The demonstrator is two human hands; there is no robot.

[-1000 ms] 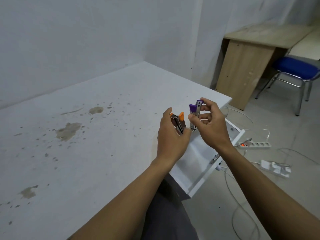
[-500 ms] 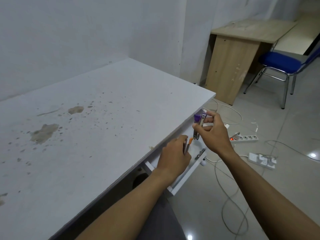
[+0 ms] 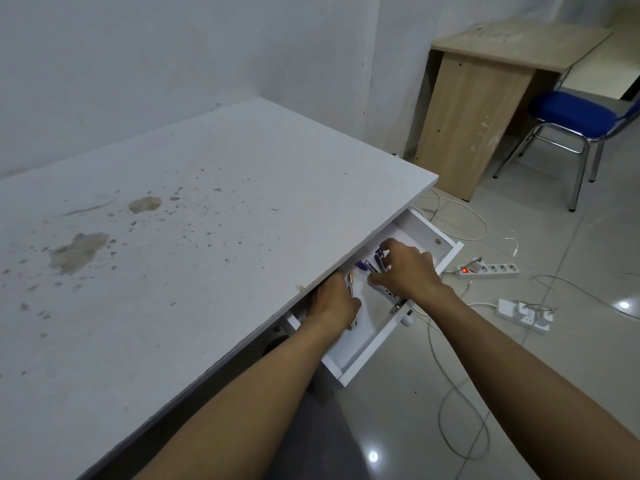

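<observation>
A white drawer (image 3: 367, 355) stands pulled out from under the white table (image 3: 194, 216). Both hands are inside it. My right hand (image 3: 405, 271) pinches a purple stapler (image 3: 379, 259) with metal jaws, low over the drawer floor. Another purple piece (image 3: 362, 266) shows just left of it. My left hand (image 3: 334, 303) reaches partly under the table edge and holds a second small metal stapler (image 3: 350, 285); its orange part is hidden.
The table top is stained with brown spots. On the tiled floor to the right lie a power strip (image 3: 491, 269) with a red light, a white adapter (image 3: 523, 311) and loose cables. A wooden desk (image 3: 485, 98) and a blue chair (image 3: 571, 116) stand beyond.
Both hands moved down from above the table into the open drawer, carrying the two staplers. The camera view turned right and down.
</observation>
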